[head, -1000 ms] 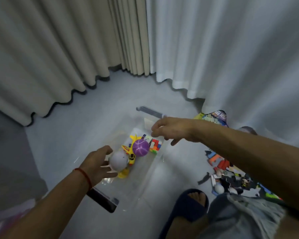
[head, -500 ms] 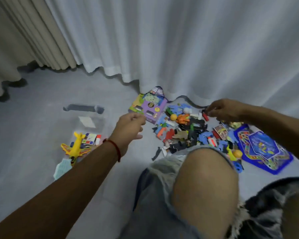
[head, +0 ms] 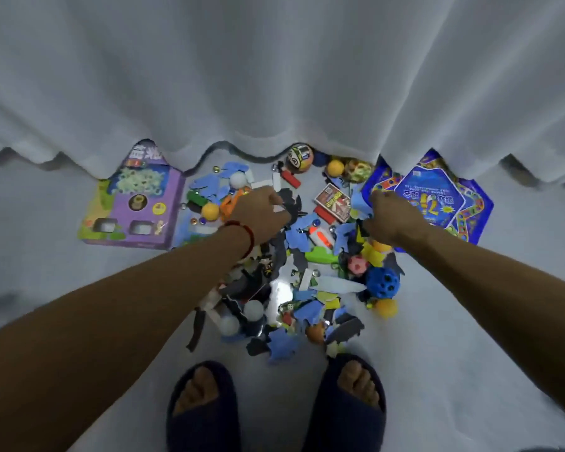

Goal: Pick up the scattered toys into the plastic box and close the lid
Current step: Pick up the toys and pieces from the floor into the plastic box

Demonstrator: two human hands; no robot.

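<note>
Left hand grip: left hand (head: 261, 210) knuckles-up, fingers curled down into the toy pile (head: 294, 265); closed or nearly so on small flat pieces, exact piece not discernible.
Right hand grip: right hand (head: 388, 220) palm-down, fingers bent into blue and black foam bits just beside the blue game board (head: 437, 203); whether anything is pinched cannot be told.
Wrist detail: red string bracelet (head: 242, 228) on the left wrist.
Around the hands: orange ball (head: 210, 211) and white ball (head: 238, 180) just beside the left hand; small printed card box (head: 334, 203) between the hands; orange-and-white rocket (head: 320, 235) below it.
Further out: purple toy package (head: 134, 203) at the left of the pile, partly under the curtain (head: 274, 76) hem; blue perforated ball (head: 381, 282) near the right forearm; slippered feet (head: 349, 402) at the floor's near edge.
Plastic box: out of view; lid likewise.
Progress: early, judging by the pile; most toys on the floor, lid unclosed.
Change from earlier: half a second back, box with yellow plane visible at left, left hand short of the pile; now view swung onto the pile, both hands down in it.
</note>
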